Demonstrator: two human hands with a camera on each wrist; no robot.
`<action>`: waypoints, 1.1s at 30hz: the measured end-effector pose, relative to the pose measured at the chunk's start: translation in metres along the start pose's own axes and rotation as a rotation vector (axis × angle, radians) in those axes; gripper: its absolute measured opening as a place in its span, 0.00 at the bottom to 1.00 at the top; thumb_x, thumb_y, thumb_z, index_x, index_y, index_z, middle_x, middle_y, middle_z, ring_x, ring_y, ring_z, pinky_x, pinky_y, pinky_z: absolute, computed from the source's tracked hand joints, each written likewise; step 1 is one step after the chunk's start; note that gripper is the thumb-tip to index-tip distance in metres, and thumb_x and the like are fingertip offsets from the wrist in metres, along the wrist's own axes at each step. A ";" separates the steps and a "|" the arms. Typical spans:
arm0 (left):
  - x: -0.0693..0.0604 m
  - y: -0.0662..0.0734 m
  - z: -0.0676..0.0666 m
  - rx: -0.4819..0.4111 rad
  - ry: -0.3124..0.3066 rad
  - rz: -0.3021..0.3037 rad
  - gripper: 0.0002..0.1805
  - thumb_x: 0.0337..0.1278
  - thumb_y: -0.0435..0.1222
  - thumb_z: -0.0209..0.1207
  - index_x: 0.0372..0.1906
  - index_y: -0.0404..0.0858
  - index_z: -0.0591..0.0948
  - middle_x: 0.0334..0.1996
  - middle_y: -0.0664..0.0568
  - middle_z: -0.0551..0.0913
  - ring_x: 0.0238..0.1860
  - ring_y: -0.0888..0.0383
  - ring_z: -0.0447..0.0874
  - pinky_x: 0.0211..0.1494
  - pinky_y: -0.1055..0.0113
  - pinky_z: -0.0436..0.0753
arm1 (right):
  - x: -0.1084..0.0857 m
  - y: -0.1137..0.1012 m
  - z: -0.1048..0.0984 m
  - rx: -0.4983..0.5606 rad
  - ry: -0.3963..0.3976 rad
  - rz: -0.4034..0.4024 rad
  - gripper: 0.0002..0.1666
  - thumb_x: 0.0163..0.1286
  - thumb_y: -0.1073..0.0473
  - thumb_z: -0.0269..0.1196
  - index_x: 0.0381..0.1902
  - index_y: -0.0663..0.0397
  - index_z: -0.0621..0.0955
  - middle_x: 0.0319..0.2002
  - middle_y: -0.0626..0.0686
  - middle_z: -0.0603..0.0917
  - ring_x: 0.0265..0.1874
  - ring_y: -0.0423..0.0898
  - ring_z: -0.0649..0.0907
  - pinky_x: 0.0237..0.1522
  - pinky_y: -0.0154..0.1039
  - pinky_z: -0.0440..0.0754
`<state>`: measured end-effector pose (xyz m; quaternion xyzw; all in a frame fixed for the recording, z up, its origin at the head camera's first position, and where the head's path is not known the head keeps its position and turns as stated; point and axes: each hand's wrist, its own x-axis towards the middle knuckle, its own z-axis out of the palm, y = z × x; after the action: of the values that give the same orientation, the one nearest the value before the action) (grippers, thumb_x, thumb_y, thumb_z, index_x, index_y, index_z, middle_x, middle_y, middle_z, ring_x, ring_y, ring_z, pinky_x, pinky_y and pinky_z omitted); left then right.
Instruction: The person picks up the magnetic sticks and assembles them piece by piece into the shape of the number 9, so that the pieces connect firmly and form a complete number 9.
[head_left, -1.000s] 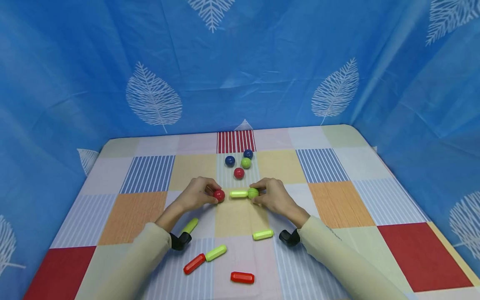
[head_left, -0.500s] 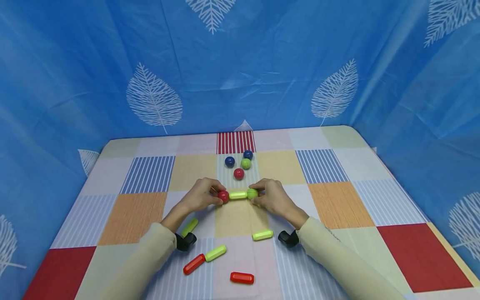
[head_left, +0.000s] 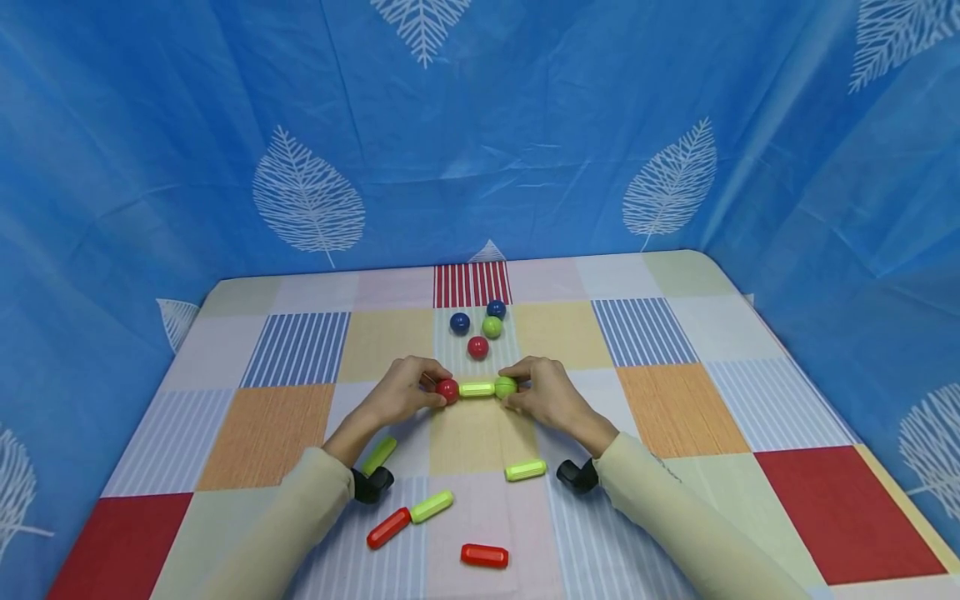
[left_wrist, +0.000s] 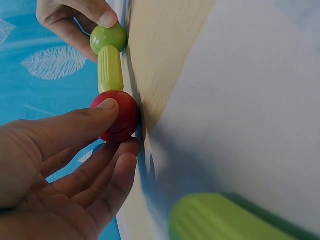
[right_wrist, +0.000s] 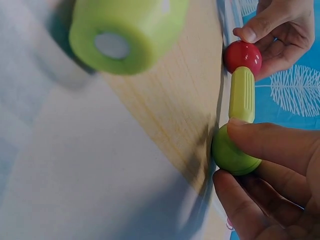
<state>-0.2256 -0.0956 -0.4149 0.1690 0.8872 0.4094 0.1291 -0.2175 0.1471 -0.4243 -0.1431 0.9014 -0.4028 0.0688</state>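
Observation:
My left hand (head_left: 402, 390) pinches a red ball (head_left: 448, 392) between thumb and fingers. A yellow-green ribbed rod (head_left: 477, 389) runs from that ball to a green ball (head_left: 505, 387), which my right hand (head_left: 551, 393) pinches. In the left wrist view the rod (left_wrist: 110, 69) touches both balls, the red ball (left_wrist: 122, 116) at one end and the green ball (left_wrist: 108, 37) at the other. The right wrist view shows the same joined row, with my right thumb pressing the green ball (right_wrist: 232, 152) near the rod's end.
Beyond the hands lie two blue balls (head_left: 460, 323), a green ball (head_left: 492, 327) and a red ball (head_left: 477, 347). Nearer me are a red rod (head_left: 484, 556), a red rod touching a green one (head_left: 432, 506), and green rods (head_left: 526, 470) by each wrist. A patchwork cloth (head_left: 675, 417) covers the table.
My left hand has moved right with the red ball, closing the gap to the rod's left end. The right hand has stayed almost still on the green ball.

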 end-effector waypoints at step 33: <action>-0.003 -0.001 0.001 -0.007 0.007 0.015 0.17 0.50 0.24 0.68 0.48 0.29 0.84 0.40 0.44 0.86 0.40 0.52 0.83 0.44 0.60 0.82 | 0.001 0.000 -0.002 0.016 -0.024 0.005 0.24 0.53 0.70 0.73 0.51 0.64 0.84 0.47 0.56 0.85 0.44 0.47 0.84 0.46 0.40 0.82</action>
<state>-0.2227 -0.0970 -0.4164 0.1738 0.8850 0.4138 0.1234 -0.2189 0.1488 -0.4232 -0.1452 0.8977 -0.4079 0.0815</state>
